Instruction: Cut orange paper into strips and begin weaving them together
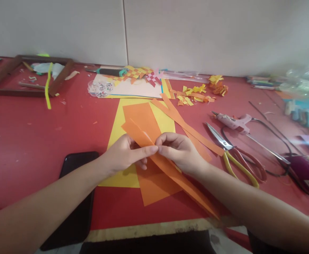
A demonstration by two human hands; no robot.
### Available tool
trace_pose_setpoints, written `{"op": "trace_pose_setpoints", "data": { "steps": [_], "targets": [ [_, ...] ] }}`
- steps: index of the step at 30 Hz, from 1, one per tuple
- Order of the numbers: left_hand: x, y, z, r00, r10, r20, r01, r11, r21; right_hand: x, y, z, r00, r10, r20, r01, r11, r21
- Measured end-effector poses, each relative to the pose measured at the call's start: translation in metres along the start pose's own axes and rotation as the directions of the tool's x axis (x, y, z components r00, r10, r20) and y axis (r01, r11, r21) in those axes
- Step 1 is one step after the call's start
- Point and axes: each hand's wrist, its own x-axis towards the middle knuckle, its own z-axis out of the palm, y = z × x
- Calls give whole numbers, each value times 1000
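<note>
Between my two hands is a long folded strip of orange paper (175, 175), slanting from upper left to lower right above the table. My left hand (133, 152) grips it near its upper part, thumb on top and fingers beneath. The fingertips of my right hand (179, 151) pinch its edge right beside my left thumb. Under the hands lie a wider orange sheet (141, 116) and a yellow sheet (115, 141). To the right, narrow orange strips (191, 128) cross each other, close to scissors (225, 143) with one yellow and one red handle.
A black phone (77, 197) lies left of my hands. A pink glue gun (236, 121) with its cord rests at right. Along the wall are a brown frame (16, 92), a bead case (100, 89), woven paper pieces (138, 73) and paper scraps (194, 95).
</note>
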Motion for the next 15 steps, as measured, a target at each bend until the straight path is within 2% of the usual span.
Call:
{"op": "trace_pose_setpoints", "data": {
  "steps": [4,9,12,15],
  "targets": [
    [1,1,0,996,74,-48,-75,997,-19,-1,0,1,1000,4,7,-4,1000,-1],
    [2,-4,-1,976,121,-180,-143,983,-118,0,-4,1,1000,1,-24,-2,999,-52],
    [3,-3,0,930,149,-335,-219,959,-180,0,-6,2,999,31,-19,-32,997,-67],
    [3,1,1,852,209,-479,-339,919,-202,1,-6,2,998,58,-11,-59,996,-62]
  ]
}}
